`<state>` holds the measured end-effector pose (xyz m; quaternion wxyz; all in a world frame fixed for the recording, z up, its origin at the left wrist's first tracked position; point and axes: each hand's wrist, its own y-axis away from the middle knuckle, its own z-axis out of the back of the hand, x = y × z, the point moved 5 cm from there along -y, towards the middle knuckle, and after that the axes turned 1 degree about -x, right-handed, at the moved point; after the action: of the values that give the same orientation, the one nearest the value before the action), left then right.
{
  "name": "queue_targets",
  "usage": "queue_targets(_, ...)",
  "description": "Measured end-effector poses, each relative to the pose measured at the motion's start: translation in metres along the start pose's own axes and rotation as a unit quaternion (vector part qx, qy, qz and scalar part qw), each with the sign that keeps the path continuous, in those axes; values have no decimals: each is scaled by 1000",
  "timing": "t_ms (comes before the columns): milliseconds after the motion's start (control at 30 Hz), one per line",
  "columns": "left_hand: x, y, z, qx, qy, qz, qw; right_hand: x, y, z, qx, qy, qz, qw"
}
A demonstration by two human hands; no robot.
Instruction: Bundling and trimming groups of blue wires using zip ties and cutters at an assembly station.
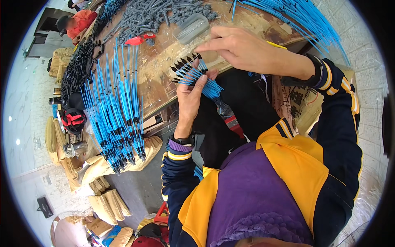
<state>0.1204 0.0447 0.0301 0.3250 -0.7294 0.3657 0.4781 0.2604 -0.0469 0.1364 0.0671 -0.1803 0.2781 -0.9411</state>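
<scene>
Holds thin blue black-tipped plastic rods [191, 73] in left fingers [200, 84], seemingly arranging with right fingers [210, 45] (can't tell grip), needing precision next.

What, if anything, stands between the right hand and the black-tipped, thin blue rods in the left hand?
Nothing visible: the right hand has a fingertip close by the black tips of the thin blue rods; contact is unclear. The clear, rectangular plastic box lies beyond, outside that gap.

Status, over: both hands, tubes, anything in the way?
Left hand gripping blue tubes. Right hand at their black tips, contact unclear. Clear box beyond on table, not between hands and tubes.
</scene>
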Motion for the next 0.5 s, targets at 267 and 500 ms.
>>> queue_targets(267,3,-1,3,-1,1,0,1000,1,5,-7,-21,-41,0,999)
queue_targets(500,2,1,2,-9,14,-1,1000,12,6,-5,-31,10,21,999)
